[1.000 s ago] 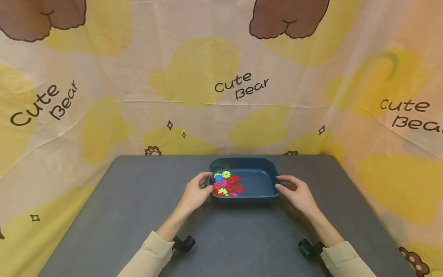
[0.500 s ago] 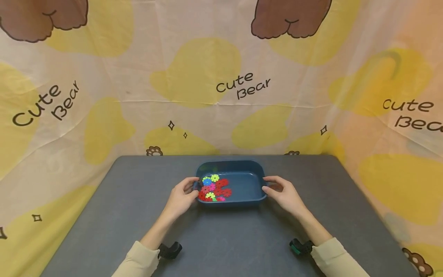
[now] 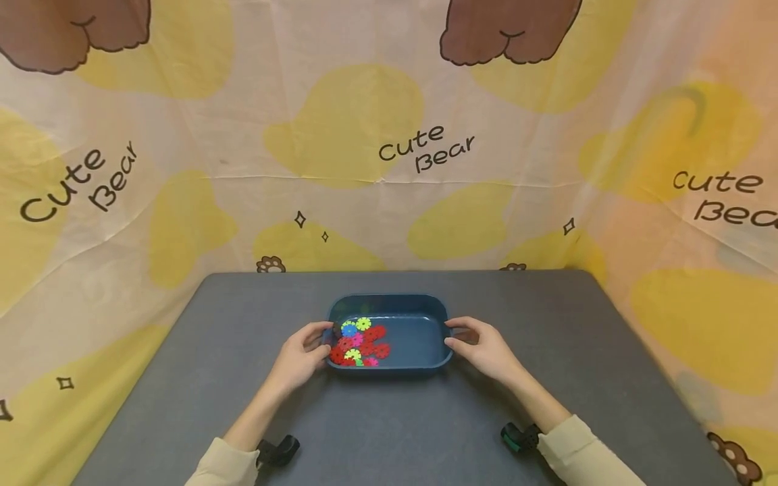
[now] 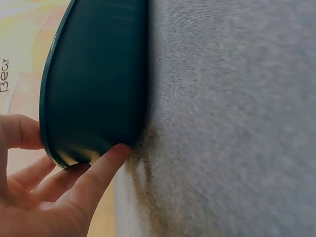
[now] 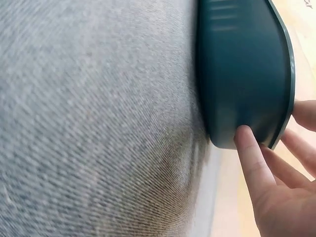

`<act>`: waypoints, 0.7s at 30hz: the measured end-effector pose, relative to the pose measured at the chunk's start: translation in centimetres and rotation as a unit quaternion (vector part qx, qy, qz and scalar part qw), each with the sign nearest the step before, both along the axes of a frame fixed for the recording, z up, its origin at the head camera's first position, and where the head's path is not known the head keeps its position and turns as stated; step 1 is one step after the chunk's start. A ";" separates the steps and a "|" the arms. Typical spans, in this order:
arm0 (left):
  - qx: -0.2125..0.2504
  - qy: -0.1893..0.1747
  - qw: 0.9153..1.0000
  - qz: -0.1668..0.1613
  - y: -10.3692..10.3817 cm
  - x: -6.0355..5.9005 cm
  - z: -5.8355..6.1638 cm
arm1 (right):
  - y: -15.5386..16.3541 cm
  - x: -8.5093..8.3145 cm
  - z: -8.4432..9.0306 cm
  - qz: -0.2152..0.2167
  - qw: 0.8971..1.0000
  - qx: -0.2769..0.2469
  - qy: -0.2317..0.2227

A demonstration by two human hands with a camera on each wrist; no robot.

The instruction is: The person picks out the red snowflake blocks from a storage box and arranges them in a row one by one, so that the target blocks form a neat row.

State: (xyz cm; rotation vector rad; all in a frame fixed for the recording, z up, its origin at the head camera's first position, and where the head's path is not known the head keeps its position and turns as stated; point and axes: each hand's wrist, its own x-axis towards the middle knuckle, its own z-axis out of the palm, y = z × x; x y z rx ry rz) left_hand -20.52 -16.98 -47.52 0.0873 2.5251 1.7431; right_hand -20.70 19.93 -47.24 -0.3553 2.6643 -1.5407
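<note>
One blue tray point(image 3: 425, 331) holds roughly ten small plastic gears point(image 3: 360, 342).

The dark blue tray point(image 3: 419, 334) has slid across the grey table point(image 3: 182, 378), from just right of centre in the head view a second ago to dead centre, lower in the frame and nearer the person. The left hand point(image 3: 299, 358) and right hand point(image 3: 480, 345) have travelled with it, gripping its short ends. The coloured gear pieces point(image 3: 358, 341) have ridden along, bunched at the tray's left end.
</note>
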 end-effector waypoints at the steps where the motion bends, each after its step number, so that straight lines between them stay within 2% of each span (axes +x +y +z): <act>1: -0.003 -0.001 1.000 -0.003 -0.1 0.1 0.0 | -0.1 0.0 0.0 0.000 1.000 0.004 0.000; 10: -0.016 -0.003 1.000 -0.006 -1.0 0.8 0.1 | -0.6 0.3 1.0 0.009 0.999 0.041 0.005; 15: -0.027 -0.007 0.999 -0.023 -1.4 0.9 0.3 | -0.3 0.4 2.4 0.010 0.997 0.067 0.032; 21: -0.043 -0.011 0.998 -0.045 -1.7 1.0 0.3 | 0.0 0.3 4.6 0.020 0.995 0.074 0.070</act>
